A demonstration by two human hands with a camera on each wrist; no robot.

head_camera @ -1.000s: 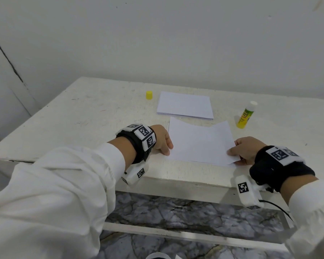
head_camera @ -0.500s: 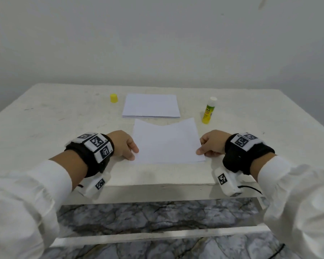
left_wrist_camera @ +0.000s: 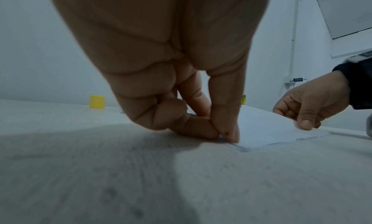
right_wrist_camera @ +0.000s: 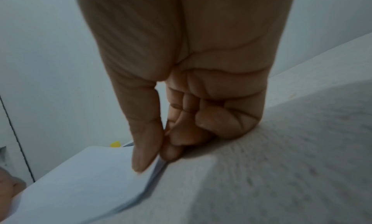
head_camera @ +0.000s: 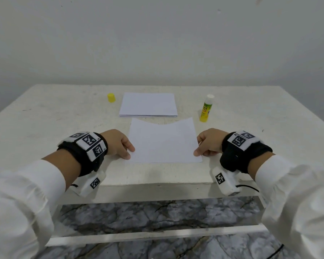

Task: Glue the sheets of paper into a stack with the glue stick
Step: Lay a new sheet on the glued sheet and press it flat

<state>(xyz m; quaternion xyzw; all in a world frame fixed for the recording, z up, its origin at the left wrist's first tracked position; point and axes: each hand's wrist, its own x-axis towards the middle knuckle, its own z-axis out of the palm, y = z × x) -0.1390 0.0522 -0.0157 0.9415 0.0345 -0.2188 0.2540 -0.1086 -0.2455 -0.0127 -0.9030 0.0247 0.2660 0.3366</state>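
Observation:
A single white sheet of paper point(head_camera: 163, 141) lies on the white table point(head_camera: 45, 118) in front of me, its far edge bowed. My left hand point(head_camera: 129, 153) pinches its left edge near the front corner, thumb against index finger point(left_wrist_camera: 227, 132). At the right edge my right hand point(head_camera: 199, 151) pinches the sheet point(right_wrist_camera: 80, 179) between thumb and curled fingers point(right_wrist_camera: 145, 148). Behind the sheet rests a neat stack of white paper point(head_camera: 148, 104). The yellow-green glue stick point(head_camera: 206, 108) stands uncapped at the right of the stack. Its yellow cap point(head_camera: 111, 97) sits at the left.
A plain wall rises right behind the table's far edge. The table's front edge point(head_camera: 157, 184) runs just below my wrists, with a marbled floor point(head_camera: 157, 215) underneath. Bare tabletop stretches on both sides of the papers.
The head view has swung from an angled look to face the table squarely. Both hands keep their hold on the sheet's side edges, and the sheet now lies square before the stack.

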